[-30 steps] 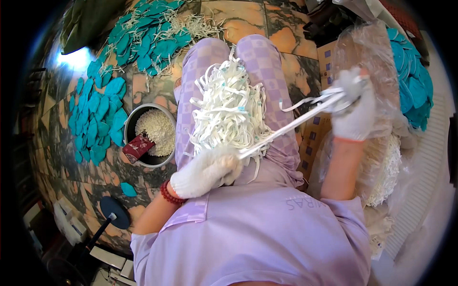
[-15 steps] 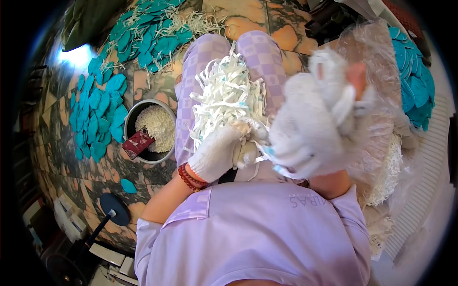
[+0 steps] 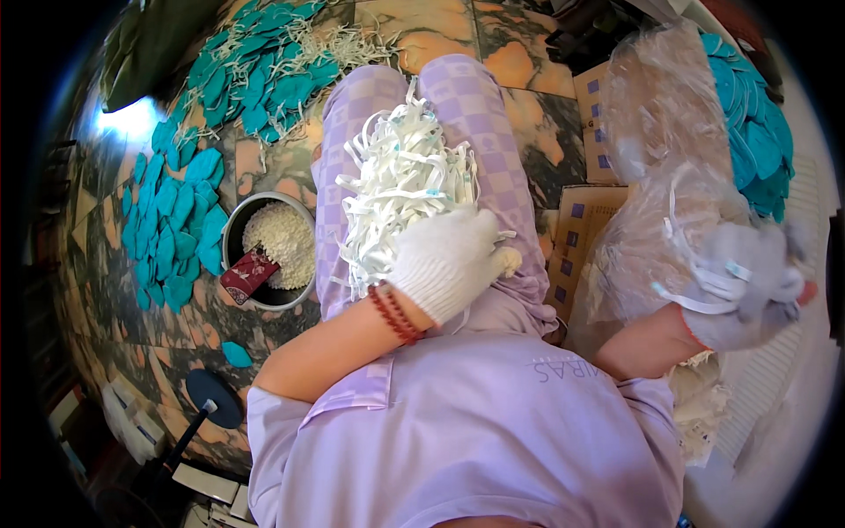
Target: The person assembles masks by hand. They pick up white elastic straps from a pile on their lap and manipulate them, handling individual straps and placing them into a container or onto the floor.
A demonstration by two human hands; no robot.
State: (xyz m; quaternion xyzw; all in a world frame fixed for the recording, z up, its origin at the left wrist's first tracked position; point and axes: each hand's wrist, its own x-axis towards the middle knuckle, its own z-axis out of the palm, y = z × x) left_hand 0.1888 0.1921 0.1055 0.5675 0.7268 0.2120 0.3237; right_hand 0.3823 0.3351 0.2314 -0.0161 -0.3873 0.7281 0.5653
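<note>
A heap of white elastic straps [image 3: 409, 158] with small pale blue bits lies across my lap, between the knees. My left hand [image 3: 453, 260], in a white knit glove, rests on the heap's near right edge. Its fingers are curled closed, and a strap end pokes out beside them. Out to the right, over the plastic-covered box, is my right hand [image 3: 748, 286], gloved too, with fingers bent and partly blurred. It holds a few loose white straps [image 3: 695, 242] that trail over the back of the glove; a bare fingertip shows.
Left of my legs stands a metal pot [image 3: 231, 231] of white beads with a dark red patterned piece [image 3: 249, 276]. Teal flat pieces [image 3: 180, 211] are spread on the marbled floor; more teal pieces [image 3: 748, 123] are stacked at right. Clear plastic [image 3: 656, 97] covers a cardboard box [image 3: 585, 224].
My right hand has swung right, from above my lap to beyond the box, carrying straps. My left hand has shifted slightly right and up onto the heap.
</note>
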